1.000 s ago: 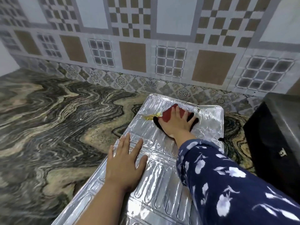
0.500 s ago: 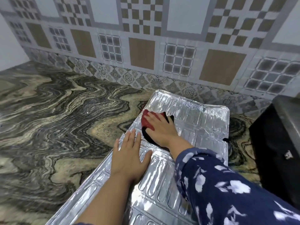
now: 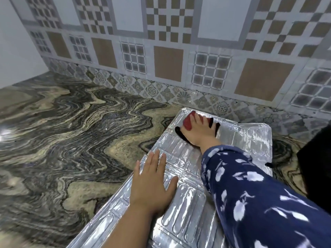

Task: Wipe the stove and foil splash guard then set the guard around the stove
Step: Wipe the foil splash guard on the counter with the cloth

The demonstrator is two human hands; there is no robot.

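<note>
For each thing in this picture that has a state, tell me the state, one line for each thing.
foil splash guard: lying flat on the countertop, not yet standing around a stove.
cloth: red and black, pressed on the far end of the guard under the right hand.
right hand: fingers spread flat, pressing the cloth.
left hand: open, palm flat on the guard, holding it down.
countertop: bare marble beside the guard.

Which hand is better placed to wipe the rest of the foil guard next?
Right. The right hand already presses the cloth on the foil guard at its far end, while the left hand lies flat, steadying it.
</note>
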